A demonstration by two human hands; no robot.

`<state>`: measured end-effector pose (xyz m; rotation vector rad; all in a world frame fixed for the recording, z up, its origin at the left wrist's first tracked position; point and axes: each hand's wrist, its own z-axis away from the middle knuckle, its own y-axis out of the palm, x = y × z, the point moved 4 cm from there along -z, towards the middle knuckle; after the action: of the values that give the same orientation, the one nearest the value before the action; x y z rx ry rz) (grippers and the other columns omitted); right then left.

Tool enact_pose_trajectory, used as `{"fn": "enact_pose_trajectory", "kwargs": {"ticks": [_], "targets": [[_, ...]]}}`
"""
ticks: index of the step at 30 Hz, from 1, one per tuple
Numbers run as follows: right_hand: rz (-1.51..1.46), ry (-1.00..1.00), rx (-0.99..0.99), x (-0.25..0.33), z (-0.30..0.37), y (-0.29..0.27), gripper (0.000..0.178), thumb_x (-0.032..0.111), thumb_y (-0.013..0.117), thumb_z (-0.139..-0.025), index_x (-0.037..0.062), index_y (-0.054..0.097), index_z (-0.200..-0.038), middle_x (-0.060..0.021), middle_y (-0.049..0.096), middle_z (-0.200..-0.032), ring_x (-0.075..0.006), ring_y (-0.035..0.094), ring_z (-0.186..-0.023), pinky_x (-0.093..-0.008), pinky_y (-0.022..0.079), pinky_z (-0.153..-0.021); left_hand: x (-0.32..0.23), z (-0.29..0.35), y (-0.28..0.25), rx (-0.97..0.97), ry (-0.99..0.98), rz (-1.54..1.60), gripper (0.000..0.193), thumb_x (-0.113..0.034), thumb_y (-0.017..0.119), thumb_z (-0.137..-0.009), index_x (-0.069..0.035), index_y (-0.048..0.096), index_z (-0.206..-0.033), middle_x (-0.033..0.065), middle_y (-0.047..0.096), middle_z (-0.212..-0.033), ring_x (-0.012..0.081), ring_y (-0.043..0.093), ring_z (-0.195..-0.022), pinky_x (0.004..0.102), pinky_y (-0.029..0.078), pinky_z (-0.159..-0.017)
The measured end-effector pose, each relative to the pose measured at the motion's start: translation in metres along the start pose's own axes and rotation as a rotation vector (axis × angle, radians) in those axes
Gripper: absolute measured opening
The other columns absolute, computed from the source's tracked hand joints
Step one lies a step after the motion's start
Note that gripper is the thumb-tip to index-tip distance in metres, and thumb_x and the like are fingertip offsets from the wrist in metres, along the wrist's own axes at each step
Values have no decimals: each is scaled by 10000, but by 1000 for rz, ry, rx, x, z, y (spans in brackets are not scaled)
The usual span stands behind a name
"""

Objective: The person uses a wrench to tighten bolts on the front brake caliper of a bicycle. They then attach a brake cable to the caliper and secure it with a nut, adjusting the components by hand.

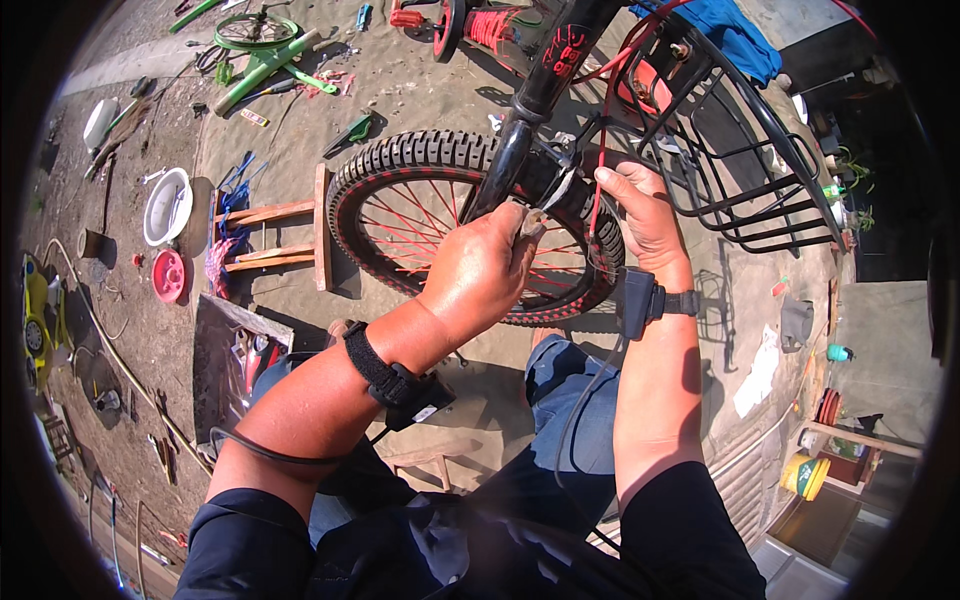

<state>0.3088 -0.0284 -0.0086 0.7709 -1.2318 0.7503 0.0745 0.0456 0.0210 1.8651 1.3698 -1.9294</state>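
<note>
In front of me is a bicycle wheel (408, 152) with a knobby black tyre and red spokes, held in a black fork (512, 142). My left hand (478, 262) is closed beside the fork leg, over the wheel. Its fingertips pinch together, and what they hold cannot be made out. My right hand (648, 215) is at the right of the fork, thumb and fingers closed on a thin red cable (603, 130). Between the hands lies the metal brake arm (562, 188), partly hidden by the fingers. Black wrist straps with small boxes sit on both forearms.
A black wire basket (745, 165) juts out at the upper right. Left of the wheel lie a small wooden stool (322, 228), a white basin (168, 206), a red bowl (170, 276) and a tool tray (215, 345). A green wheel (250, 32) and a yellow bucket (804, 476) stand farther off.
</note>
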Motion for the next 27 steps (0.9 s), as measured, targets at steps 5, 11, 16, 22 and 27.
{"fn": "enact_pose_trajectory", "kwargs": {"ticks": [5, 11, 16, 22, 27], "targets": [[9, 7, 69, 4, 0, 9, 559, 106, 787, -863, -118, 509, -1293, -68, 667, -1131, -122, 617, -1022, -291, 443, -979, 0, -4, -6, -96, 81, 24, 124, -116, 681, -942, -55, 613, -1025, 168, 658, -760, 361, 677, -688, 419, 502, -593], [-12, 2, 33, 2, -2, 12, 502, 107, 794, -848, -87, 566, -1251, -59, 669, -1114, -119, 606, -1037, -290, 441, -978, 5, -19, -36, -289, -21, 9, 341, -219, 755, -902, -25, 576, -1117, 165, 645, -822, 354, 642, -684, 421, 511, -623], [29, -41, 78, 6, -3, 17, 448, 137, 782, -863, -19, 609, -1246, -42, 668, -1128, -123, 601, -1038, -298, 435, -980, 24, -30, -39, -292, -111, 66, 430, -292, 797, -861, 10, 568, -1062, 171, 617, -854, 360, 627, -788, 430, 503, -703], [62, -153, 34, 24, 4, 37, 307, 161, 762, -898, 32, 670, -1160, -10, 671, -1059, -102, 595, -977, -283, 438, -927, 28, -29, -38, -305, -80, 21, 369, -289, 785, -870, 4, 585, -967, 177, 599, -850, 361, 607, -777, 448, 482, -688], [7, -117, -8, -1, -12, 7, 272, 219, 725, -952, 4, 689, -1115, -18, 683, -1040, -95, 610, -955, -270, 452, -877, 0, -25, -37, -250, -31, 64, 179, -183, 718, -924, -36, 617, -940, 151, 598, -790, 344, 586, -663, 429, 473, -617]]}}
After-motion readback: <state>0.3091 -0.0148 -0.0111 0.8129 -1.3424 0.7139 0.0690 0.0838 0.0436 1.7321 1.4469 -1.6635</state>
